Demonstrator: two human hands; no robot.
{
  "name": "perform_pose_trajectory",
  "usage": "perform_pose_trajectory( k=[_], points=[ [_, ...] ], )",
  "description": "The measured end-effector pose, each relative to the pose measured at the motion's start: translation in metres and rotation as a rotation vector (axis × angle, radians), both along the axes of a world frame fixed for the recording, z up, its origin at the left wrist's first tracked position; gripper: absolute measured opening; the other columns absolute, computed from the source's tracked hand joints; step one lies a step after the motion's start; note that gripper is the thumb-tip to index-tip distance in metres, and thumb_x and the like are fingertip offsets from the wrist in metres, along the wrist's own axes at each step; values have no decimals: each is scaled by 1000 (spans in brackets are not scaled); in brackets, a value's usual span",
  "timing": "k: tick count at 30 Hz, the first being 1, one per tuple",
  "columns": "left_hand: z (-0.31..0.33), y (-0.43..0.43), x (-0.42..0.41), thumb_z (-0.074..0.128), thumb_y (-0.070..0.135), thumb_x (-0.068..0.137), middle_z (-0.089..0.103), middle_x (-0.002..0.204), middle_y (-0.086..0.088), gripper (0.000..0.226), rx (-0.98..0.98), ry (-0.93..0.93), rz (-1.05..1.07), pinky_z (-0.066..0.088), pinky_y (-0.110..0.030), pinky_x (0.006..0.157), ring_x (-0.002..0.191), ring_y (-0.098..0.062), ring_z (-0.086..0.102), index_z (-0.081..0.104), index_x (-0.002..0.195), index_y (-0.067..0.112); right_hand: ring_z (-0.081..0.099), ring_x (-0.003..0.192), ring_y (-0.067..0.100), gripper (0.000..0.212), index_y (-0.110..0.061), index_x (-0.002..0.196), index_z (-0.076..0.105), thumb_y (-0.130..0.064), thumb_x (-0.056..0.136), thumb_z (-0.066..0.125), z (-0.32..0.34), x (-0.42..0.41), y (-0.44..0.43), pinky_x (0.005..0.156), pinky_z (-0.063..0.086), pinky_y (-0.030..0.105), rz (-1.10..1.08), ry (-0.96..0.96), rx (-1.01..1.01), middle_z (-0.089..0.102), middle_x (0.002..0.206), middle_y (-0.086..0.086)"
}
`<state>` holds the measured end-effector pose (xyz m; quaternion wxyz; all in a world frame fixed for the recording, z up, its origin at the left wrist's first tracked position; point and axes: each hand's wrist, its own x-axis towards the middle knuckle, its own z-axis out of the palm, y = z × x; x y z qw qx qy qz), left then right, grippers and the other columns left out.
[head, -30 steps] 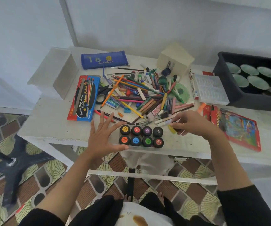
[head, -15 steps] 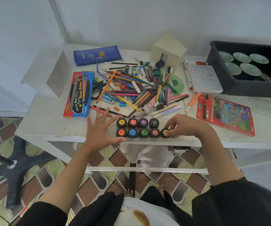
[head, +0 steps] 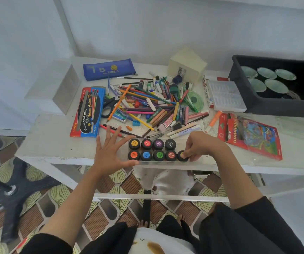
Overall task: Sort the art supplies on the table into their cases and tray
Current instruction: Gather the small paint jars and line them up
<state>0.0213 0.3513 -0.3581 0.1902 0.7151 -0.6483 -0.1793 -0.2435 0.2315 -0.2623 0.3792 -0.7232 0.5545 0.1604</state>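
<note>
A clear plastic tray (head: 165,163) lies at the table's front edge with two rows of black paint pots (head: 152,149), their lids coloured. My right hand (head: 202,145) pinches a yellow-lidded pot (head: 181,155) at the right end of the front row. My left hand (head: 109,153) lies flat with fingers spread, and its thumb and index finger touch the tray's left end. Behind the tray sprawls a pile of pencils, crayons, markers and brushes (head: 153,105).
A blue pencil case (head: 109,69) and a cream box (head: 187,62) sit at the back. A watercolour box (head: 88,111) lies left, a clear case (head: 226,96) and a coloured-pencil pack (head: 250,135) right. A black bin (head: 268,107) holds green cups.
My right hand carried the yellow-lidded pot from beside the pile down to the right end of the tray's front row. My left hand stayed at the tray's left end.
</note>
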Motion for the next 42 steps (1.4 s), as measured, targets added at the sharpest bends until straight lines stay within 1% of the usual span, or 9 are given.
perform_pose_trajectory(
  k=[4, 8, 12, 16, 21, 29, 36, 40, 42],
  points=[
    [-2, -1, 1, 26, 103, 44, -10, 155, 18, 101, -4, 18, -11, -22, -47, 110, 139, -7, -32, 21, 134, 57, 68, 61, 16, 36, -1, 76, 67, -35, 89, 62, 7, 5, -12, 64, 54, 22, -24, -38, -147, 69, 67, 7],
    [-4, -2, 4, 27, 102, 46, -14, 156, 16, 89, 31, 18, -29, -20, -51, 111, 138, -9, -34, 15, 129, 69, 60, 55, 13, 32, -3, 79, 67, -31, 92, 58, 17, 16, -39, 54, 45, 20, -9, -94, -379, 69, 70, 11],
    [-6, -3, 5, 29, 102, 47, -15, 155, 17, 83, 31, 8, -32, -20, -49, 111, 137, -8, -35, -1, 122, 80, 66, 77, 32, 31, 8, 86, 69, -20, 92, 58, 18, 40, -79, 67, 52, 34, 74, -130, -514, 69, 81, 21],
    [-4, -2, 3, 37, 100, 45, -10, 156, 17, 84, 7, 76, -11, -21, -43, 110, 139, -8, -32, 3, 119, 83, 63, 92, 35, 25, 7, 103, 63, -11, 88, 54, 9, 59, -123, 80, 53, 41, 116, -80, -648, 65, 105, 24],
    [-4, -1, 2, 42, 99, 45, -8, 155, 18, 84, -8, 103, -2, -21, -41, 112, 139, -7, -32, 5, 119, 83, 41, 120, 38, 52, -9, 137, 35, 1, 87, 45, -9, 75, -159, 89, 47, 45, 156, 23, -735, 39, 135, 18],
    [-5, -1, 3, 41, 98, 47, -10, 155, 18, 83, 4, 83, 4, -21, -42, 112, 137, -6, -34, 4, 120, 82, 52, 112, 34, 36, -4, 126, 46, 3, 91, 44, -25, 85, -163, 80, 48, 40, 292, 193, -908, 53, 122, 15],
    [-7, -1, 3, 38, 99, 47, -8, 156, 16, 81, -9, 87, 6, -22, -40, 111, 139, -9, -31, 4, 119, 83, 55, 108, 30, 37, -14, 126, 55, -23, 90, 59, -34, 62, -143, 87, 47, 39, -52, -348, -824, 62, 117, 12],
    [-7, -2, 3, 34, 101, 46, -8, 155, 18, 82, -13, 81, 5, -22, -39, 111, 139, -7, -31, 3, 120, 82, 58, 101, 20, 32, -10, 119, 59, -23, 90, 62, -18, 42, -104, 89, 46, 31, -224, -600, -547, 63, 115, 7],
    [-6, -1, 2, 31, 102, 44, -8, 154, 20, 84, -9, 69, 7, -22, -38, 111, 139, -6, -31, 1, 120, 82, 60, 92, 12, 29, -12, 113, 60, -23, 87, 66, -7, 28, -82, 79, 53, 27, -265, -691, -379, 64, 109, 4]
  ],
)
